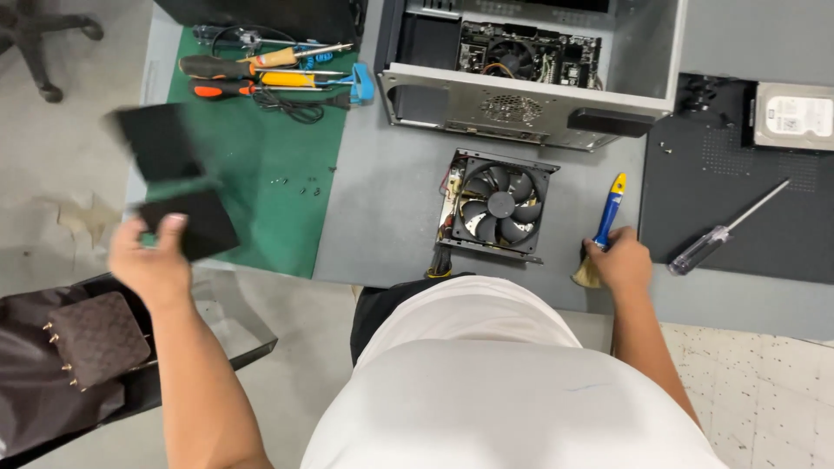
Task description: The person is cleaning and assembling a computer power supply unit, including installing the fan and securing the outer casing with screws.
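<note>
Left hand: the left hand (149, 260) pinches a blurred black flat panel (178, 187), thumb on its near face, out over the table edge
Right hand: the right hand (622, 260) is closed round a blue-and-yellow brush (608, 221), bristles at its wrist side
Between the hands: a power supply fan (497, 206) lies face up
Beyond the fan: an open computer case (530, 69)
Just right of the brush hand: a clear-handled screwdriver (721, 230) on a dark mat (738, 191)
Beyond the panel: hand tools (261, 74) on a green mat (269, 182)
</note>
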